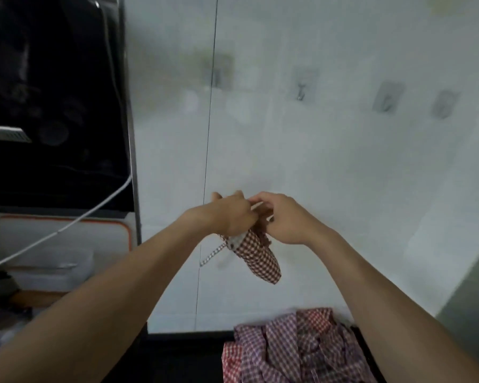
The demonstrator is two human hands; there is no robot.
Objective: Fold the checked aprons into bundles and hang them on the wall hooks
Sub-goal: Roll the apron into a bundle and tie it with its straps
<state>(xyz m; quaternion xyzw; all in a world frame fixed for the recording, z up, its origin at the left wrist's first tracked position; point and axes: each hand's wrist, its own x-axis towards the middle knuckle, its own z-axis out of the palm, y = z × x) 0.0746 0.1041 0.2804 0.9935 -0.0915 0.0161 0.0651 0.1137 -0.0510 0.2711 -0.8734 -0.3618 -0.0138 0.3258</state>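
Held up in front of the white tiled wall (pixel 315 161), the person's left hand (pixel 227 217) and right hand (pixel 285 219) both curl their fingers round the top of a brown-and-white checked cloth apron rolled into a tight bundle (pixel 260 258), whose thin checked tie (pixel 213 255) dangles loose at the left. The bundle looks light, soft and apt to unroll, so it is best held at the bound top, with its tie or loop offered to one of the clear stick-on metal wall hooks (pixel 302 89) above. More pink and red checked aprons (pixel 293 349) lie heaped on the dark counter (pixel 183 355) below, not yet folded.
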